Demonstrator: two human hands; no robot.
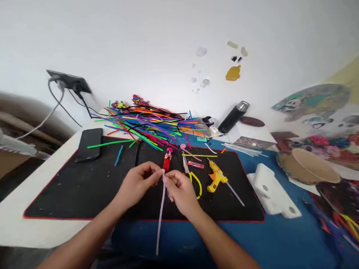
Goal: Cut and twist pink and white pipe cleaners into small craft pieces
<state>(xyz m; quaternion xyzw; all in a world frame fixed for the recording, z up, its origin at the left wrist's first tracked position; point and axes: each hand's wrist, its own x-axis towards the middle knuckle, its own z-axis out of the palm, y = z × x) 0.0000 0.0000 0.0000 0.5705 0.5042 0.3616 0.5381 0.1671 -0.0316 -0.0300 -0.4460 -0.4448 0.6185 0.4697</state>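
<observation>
Between my two hands is a pale pink pipe cleaner [160,216], its long end hanging down past the mat's front edge. My left hand [141,181] pinches its top end, which looks bent or curled. Close beside it, my right hand [181,190] grips the same pipe cleaner just below the top. A small red and pink pipe-cleaner figure [167,158] lies right behind my fingertips. Yellow-handled scissors [195,183] lie just right of my right hand. A pink coil [183,147] with a stem rests behind them.
A black mat [84,194] covers the table's middle. Farther right lies a yellow glue gun [217,177] with a glue stick in it. Many coloured pipe cleaners [151,125] are heaped at the back. A phone [90,144], a dark flask [233,117] and white foam blocks [273,192] stand around.
</observation>
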